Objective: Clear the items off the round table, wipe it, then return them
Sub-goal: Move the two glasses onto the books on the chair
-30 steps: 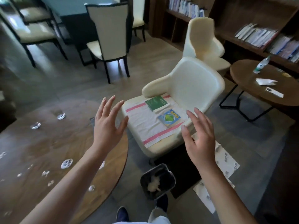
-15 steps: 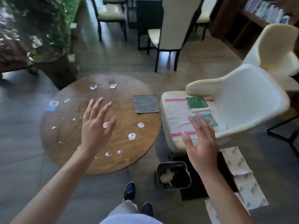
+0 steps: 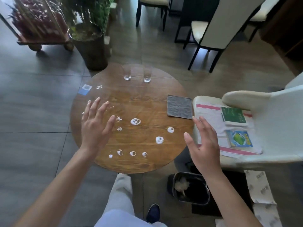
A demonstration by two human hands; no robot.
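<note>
Fingers spread wide and holding nothing, the left hand [image 3: 95, 126] and right hand [image 3: 205, 148] hover above the round table [image 3: 147, 163] at frame centre, where two glasses [image 3: 127, 72] stand at its far edge and a grey cloth [image 3: 179, 106] lies at right.

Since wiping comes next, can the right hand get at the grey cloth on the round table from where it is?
Probably yes. The right hand is open and holds nothing, and the grey cloth lies flat at the round table edge just beyond its fingertips, with nothing on it or between them.
</note>
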